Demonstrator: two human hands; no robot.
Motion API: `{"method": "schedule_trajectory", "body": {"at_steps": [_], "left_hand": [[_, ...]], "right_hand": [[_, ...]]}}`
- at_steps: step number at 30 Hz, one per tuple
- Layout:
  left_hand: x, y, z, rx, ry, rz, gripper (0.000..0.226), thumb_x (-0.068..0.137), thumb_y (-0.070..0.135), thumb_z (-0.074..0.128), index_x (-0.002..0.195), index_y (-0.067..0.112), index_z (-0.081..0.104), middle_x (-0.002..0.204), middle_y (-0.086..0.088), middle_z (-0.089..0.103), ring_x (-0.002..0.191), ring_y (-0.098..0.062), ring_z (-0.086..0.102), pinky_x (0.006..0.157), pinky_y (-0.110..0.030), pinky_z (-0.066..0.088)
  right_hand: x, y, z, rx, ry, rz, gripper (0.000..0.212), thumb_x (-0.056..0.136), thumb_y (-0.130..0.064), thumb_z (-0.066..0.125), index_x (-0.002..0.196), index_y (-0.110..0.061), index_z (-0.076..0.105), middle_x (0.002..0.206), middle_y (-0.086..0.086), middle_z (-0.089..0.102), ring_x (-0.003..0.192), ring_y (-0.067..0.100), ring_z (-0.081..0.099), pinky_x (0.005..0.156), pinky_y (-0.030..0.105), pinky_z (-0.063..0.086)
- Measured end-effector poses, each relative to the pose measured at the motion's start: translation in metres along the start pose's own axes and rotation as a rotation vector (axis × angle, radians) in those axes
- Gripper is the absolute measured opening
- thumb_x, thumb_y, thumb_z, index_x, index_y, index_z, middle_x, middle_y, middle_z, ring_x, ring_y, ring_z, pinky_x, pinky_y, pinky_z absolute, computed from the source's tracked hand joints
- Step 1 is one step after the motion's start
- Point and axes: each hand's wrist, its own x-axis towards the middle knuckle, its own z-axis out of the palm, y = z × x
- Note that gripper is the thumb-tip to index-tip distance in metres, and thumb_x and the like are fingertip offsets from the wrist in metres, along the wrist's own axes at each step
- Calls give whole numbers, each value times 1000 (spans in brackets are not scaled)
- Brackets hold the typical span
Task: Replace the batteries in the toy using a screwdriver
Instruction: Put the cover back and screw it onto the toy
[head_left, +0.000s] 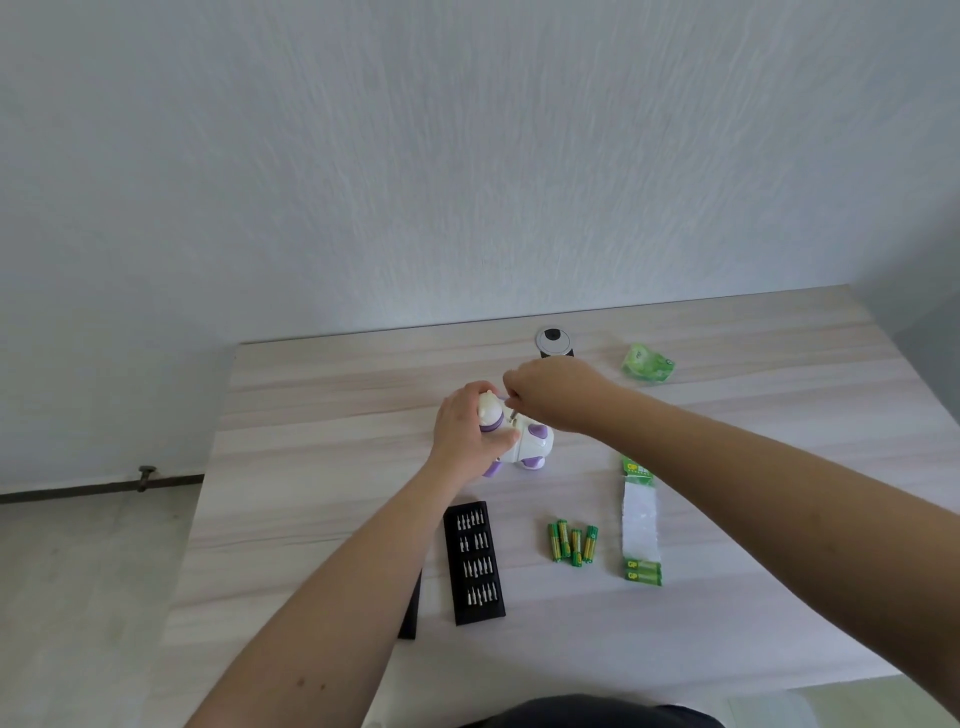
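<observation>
Head view: wooden table (322, 519) against a pale wall, both arms reaching in toward its middle
Bit tray: black screwdriver-bit tray (474, 562) lies near the front left of the work area, rows of bits showing; a dark flat piece, probably its sleeve, lies just beside it to the left
Left hand: left hand (464, 434) wraps the white and purple toy (524, 441), fingers curled round its body, steadying it on the table
Toy: sits mid-table, between the two hands, apparently turned so its underside faces up
Screwdriver: thin metal screwdriver (512, 414) stands nearly upright, tip down on the toy; most of its handle is hidden in the hand above
Right hand: right hand (553, 389) pinches the top of the screwdriver, fingers closed on it
Loose batteries: four green and yellow batteries (572, 542) lie close together, right of the tray
Battery pack: opened pack (641, 525) with two cells left at its near end, just right of the loose ones
Wrapper: crumpled green wrapper (648, 364) at far right, well apart from the toy
Step in hand: judged to be turning the cover screw; loosening or tightening cannot be told
Next move: likely keeping the tip seated and the toy held firm while twisting
</observation>
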Motion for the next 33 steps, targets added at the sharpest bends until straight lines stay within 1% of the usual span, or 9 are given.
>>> {"method": "schedule_trajectory", "body": {"at_steps": [4, 9, 12, 15, 22, 25, 29, 31, 33], "left_hand": [[1, 0, 1, -2, 2, -3, 46, 63, 35, 73, 101, 41, 48, 106, 9, 57, 104, -17, 49, 91, -40, 45], [2, 3, 0, -9, 4, -16, 45, 64, 28, 74, 97, 41, 47, 102, 11, 56, 102, -17, 50, 89, -38, 46], [3, -1, 1, -9, 2, -9, 44, 61, 33, 70, 101, 37, 51, 103, 10, 57, 103, -17, 50, 91, -40, 46], [2, -4, 2, 0, -12, -16, 48, 63, 34, 70, 107, 34, 51, 107, 9, 56, 106, -16, 48, 94, -40, 45], [4, -1, 2, -19, 5, -14, 43, 60, 35, 72, 94, 45, 46, 100, 12, 57, 100, -16, 54, 88, -42, 49], [4, -2, 3, -33, 8, -14, 43, 59, 37, 70, 95, 46, 46, 101, 11, 57, 102, -16, 53, 89, -43, 49], [4, -5, 4, -11, -6, -12, 48, 63, 37, 70, 106, 38, 49, 108, 8, 57, 108, -17, 49, 95, -41, 45], [4, -4, 3, -9, -3, -10, 47, 65, 34, 72, 106, 37, 50, 107, 8, 56, 108, -17, 49, 94, -40, 45], [4, -3, 2, -11, 1, -3, 45, 65, 32, 73, 101, 41, 48, 105, 10, 56, 106, -17, 50, 93, -39, 45]], "right_hand": [[1, 3, 4, 131, -32, -6, 22, 94, -25, 52, 112, -13, 49, 97, 4, 60, 90, 25, 57, 73, 38, 48], [3, 2, 1, 83, -75, -13, 11, 94, -17, 48, 101, -13, 55, 93, 6, 58, 84, 26, 60, 74, 39, 53], [5, -3, -4, -11, -58, 35, 24, 95, -27, 49, 87, -7, 59, 85, 7, 59, 77, 26, 59, 67, 35, 50], [9, -6, -4, -45, -64, 97, 46, 98, -41, 43, 63, -11, 44, 69, 2, 46, 70, 23, 54, 63, 31, 46], [10, -4, -4, 53, -150, 48, 18, 89, -12, 55, 105, -8, 62, 96, 8, 66, 86, 26, 65, 72, 36, 52], [12, -6, -2, -9, -140, 77, 15, 90, -14, 53, 94, -6, 65, 85, 6, 69, 76, 24, 65, 60, 32, 47], [10, -10, -1, -34, -78, 125, 47, 99, -36, 42, 60, -10, 45, 64, 2, 48, 65, 23, 52, 50, 27, 36], [11, -9, -2, 26, -101, 109, 40, 98, -36, 44, 68, -10, 52, 71, 4, 57, 70, 23, 56, 57, 30, 43], [12, -6, -3, 98, -140, 75, 20, 94, -27, 52, 99, -9, 58, 93, 8, 65, 85, 26, 62, 71, 37, 51]]}}
